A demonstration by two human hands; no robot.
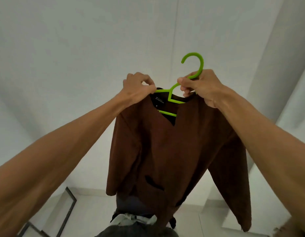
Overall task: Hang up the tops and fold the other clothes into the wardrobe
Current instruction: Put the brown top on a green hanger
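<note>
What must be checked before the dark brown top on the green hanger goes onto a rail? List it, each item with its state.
1. Right hand grips the neck of the bright green plastic hanger: ok.
2. Left hand pinches the shoulder of the dark brown V-neck top at the hanger's end: ok.
3. Both shoulders seated on the hanger arms: cannot tell, the hands cover them.
4. Hook bare and free above the right hand: ok.
5. Wardrobe rail ahead of the hook: cannot tell, none in view.
6. Hem free of the pile of clothes below: cannot tell.
</note>
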